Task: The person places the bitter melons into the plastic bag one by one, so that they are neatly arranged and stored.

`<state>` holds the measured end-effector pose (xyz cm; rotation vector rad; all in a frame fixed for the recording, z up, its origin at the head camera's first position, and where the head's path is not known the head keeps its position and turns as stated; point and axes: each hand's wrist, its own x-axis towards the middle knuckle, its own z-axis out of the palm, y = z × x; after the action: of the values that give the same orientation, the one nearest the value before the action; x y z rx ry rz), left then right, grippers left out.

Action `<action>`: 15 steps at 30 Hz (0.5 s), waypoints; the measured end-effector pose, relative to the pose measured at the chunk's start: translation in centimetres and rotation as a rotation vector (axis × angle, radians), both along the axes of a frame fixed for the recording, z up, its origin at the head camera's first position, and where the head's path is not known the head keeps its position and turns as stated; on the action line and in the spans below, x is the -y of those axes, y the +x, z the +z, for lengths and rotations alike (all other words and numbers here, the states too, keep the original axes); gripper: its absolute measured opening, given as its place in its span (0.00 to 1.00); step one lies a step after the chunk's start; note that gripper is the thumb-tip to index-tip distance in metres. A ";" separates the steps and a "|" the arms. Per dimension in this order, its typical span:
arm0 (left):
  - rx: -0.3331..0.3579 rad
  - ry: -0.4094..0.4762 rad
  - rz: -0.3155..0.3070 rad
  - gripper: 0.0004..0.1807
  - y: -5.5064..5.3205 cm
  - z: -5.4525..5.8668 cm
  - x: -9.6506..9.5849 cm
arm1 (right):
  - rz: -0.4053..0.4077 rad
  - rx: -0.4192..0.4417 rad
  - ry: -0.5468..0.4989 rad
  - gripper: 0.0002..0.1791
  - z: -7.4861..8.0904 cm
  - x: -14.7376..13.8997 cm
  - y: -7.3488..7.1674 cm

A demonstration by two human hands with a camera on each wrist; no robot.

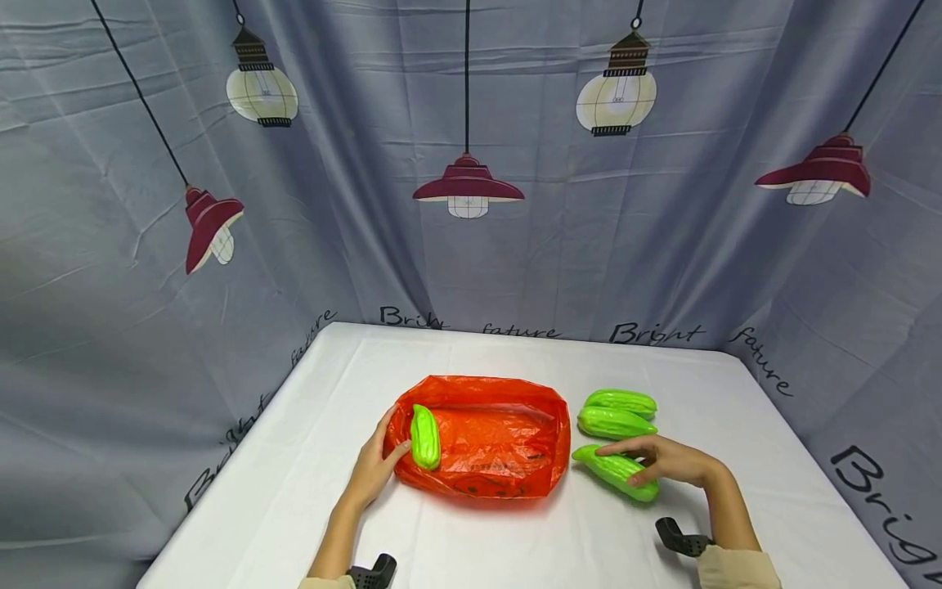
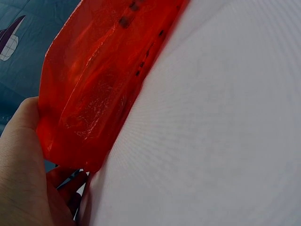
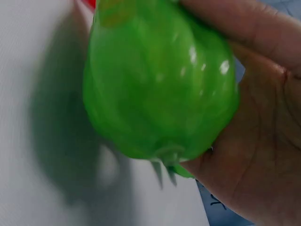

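A red plastic bag (image 1: 482,433) lies spread open on the table, with one green bitter melon (image 1: 425,438) inside at its left end. My left hand (image 1: 377,462) holds the bag's left rim, thumb on the inner side and fingers outside. In the left wrist view the red film (image 2: 94,103) runs between thumb and fingers. To the right of the bag, my right hand (image 1: 673,460) grips another bitter melon (image 1: 614,470) between thumb and fingers. The right wrist view shows this melon (image 3: 160,89) close up, its shadow beside it on the white cloth.
Two more bitter melons, the farther one (image 1: 621,401) and the nearer one (image 1: 614,423), lie side by side just beyond my right hand. A white cloth covers the table (image 1: 441,548). Grey curtains (image 1: 471,262) printed with lamps surround its back and sides.
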<state>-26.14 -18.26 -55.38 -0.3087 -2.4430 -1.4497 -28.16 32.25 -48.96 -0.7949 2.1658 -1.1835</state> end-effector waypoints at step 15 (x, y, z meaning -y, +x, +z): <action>-0.028 -0.020 0.008 0.37 -0.1 -0.1 0.0 | 0.198 -0.020 -0.245 0.29 2.9 1.6 1.3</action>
<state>-26.26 -18.28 -55.44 -0.3216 -2.4350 -1.4090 -26.82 30.66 -46.03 -1.1011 1.9271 -1.3567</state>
